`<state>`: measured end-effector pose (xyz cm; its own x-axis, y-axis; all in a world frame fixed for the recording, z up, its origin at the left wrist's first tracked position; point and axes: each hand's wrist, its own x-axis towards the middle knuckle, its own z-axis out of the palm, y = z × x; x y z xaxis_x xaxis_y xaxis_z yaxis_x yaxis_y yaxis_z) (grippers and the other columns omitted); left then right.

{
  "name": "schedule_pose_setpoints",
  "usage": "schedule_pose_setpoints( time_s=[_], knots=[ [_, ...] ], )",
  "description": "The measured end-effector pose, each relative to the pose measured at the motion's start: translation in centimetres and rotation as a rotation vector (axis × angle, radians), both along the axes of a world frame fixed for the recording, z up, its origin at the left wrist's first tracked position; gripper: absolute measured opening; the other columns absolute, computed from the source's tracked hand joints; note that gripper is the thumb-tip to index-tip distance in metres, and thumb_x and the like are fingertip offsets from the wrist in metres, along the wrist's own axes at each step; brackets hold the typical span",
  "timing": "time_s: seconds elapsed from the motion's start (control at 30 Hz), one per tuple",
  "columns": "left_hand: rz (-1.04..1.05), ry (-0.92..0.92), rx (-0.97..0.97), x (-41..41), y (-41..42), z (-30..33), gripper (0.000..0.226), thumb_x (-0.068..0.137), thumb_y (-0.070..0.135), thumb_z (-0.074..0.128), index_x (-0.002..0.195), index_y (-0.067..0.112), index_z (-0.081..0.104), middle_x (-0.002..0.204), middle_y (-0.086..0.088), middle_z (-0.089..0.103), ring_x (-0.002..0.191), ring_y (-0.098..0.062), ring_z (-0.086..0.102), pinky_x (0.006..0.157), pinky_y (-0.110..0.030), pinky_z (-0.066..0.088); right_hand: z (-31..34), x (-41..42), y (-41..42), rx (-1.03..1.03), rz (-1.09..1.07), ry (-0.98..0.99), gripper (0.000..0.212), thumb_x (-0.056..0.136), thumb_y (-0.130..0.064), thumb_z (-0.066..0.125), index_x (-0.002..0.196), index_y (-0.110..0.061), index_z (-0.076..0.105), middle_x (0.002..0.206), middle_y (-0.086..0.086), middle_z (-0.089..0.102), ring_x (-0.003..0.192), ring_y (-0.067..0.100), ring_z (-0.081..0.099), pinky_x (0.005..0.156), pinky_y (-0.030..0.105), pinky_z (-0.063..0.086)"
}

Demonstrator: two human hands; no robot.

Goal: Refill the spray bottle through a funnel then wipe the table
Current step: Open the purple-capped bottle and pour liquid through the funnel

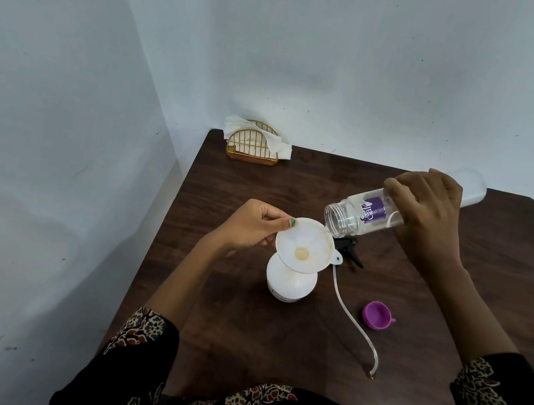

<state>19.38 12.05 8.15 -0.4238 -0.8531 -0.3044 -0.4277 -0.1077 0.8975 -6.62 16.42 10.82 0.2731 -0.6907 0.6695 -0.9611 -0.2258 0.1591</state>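
Observation:
A white spray bottle (288, 283) stands uncapped on the dark wooden table (239, 330). A white funnel (304, 245) sits in its neck, and my left hand (251, 226) pinches the funnel's rim on the left side. My right hand (430, 213) holds a clear water bottle (360, 216) with a purple label, tipped so its open mouth rests over the funnel's right rim. The black spray head (352, 249) with its long white dip tube (350, 319) lies on the table to the right of the spray bottle.
A purple cap (377, 315) lies open side up, right of the tube. A gold wire holder with white napkins (254, 144) stands at the table's far left corner. Walls close off the table's back and left.

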Motion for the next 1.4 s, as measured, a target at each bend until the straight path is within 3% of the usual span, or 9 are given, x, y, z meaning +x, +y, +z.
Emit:
schedule_pose_setpoints(
  time_s=[0.2, 0.4, 0.6, 1.03, 1.2, 1.4],
  knots=[
    [-0.013, 0.001, -0.01, 0.06, -0.03, 0.05, 0.025, 0.092, 0.023, 0.058, 0.111, 0.013, 0.069, 0.091, -0.019, 0.068, 0.051, -0.003, 0.051, 0.048, -0.011, 0.042, 0.2, 0.08, -0.08, -0.013, 0.006, 0.001, 0.02, 0.083, -0.026, 0.056, 0.093, -0.01, 0.054, 0.09, 0.012, 0.064, 0.088, 0.028, 0.055, 0.09, 0.041, 0.034],
    [-0.012, 0.014, -0.002, 0.02, -0.01, 0.17, 0.024, 0.092, 0.023, 0.057, 0.111, 0.013, 0.069, 0.075, 0.002, 0.066, 0.047, 0.003, 0.053, 0.048, -0.011, 0.042, 0.43, 0.02, -0.07, -0.017, 0.007, 0.009, 0.018, 0.084, -0.024, 0.053, 0.092, -0.009, 0.054, 0.089, 0.012, 0.065, 0.085, 0.031, 0.059, 0.09, 0.042, 0.035],
    [-0.008, -0.005, -0.001, 0.01, 0.12, 0.33, 0.025, 0.092, 0.022, 0.057, 0.113, 0.013, 0.068, 0.072, 0.004, 0.064, 0.05, -0.003, 0.053, 0.048, -0.01, 0.042, 0.46, 0.02, 0.01, -0.007, 0.005, 0.011, 0.02, 0.082, -0.026, 0.054, 0.094, -0.01, 0.053, 0.09, 0.013, 0.065, 0.087, 0.029, 0.056, 0.091, 0.042, 0.034],
    [-0.009, 0.006, -0.006, 0.1, 0.02, 0.1, 0.025, 0.092, 0.023, 0.057, 0.113, 0.012, 0.068, 0.072, -0.001, 0.064, 0.045, 0.002, 0.051, 0.047, -0.009, 0.042, 0.78, 0.27, -0.03, -0.007, -0.008, 0.017, 0.023, 0.082, -0.026, 0.051, 0.088, -0.005, 0.06, 0.088, 0.013, 0.065, 0.084, 0.031, 0.058, 0.088, 0.041, 0.034],
    [-0.014, 0.001, -0.008, 0.05, 0.09, 0.23, 0.026, 0.092, 0.023, 0.057, 0.113, 0.012, 0.067, 0.082, -0.006, 0.068, 0.055, -0.008, 0.051, 0.048, -0.011, 0.042, 0.72, 0.12, -0.02, 0.011, 0.007, 0.022, 0.023, 0.08, -0.028, 0.054, 0.092, -0.009, 0.055, 0.09, 0.014, 0.065, 0.086, 0.031, 0.058, 0.088, 0.041, 0.034],
    [-0.012, 0.0, 0.005, 0.07, 0.08, 0.07, 0.026, 0.092, 0.023, 0.057, 0.113, 0.013, 0.067, 0.08, -0.005, 0.067, 0.056, -0.008, 0.051, 0.049, -0.012, 0.043, 0.38, 0.27, 0.05, 0.01, 0.007, -0.045, 0.021, 0.084, -0.025, 0.051, 0.09, -0.006, 0.059, 0.088, 0.013, 0.065, 0.084, 0.032, 0.059, 0.088, 0.041, 0.034]
  ],
)
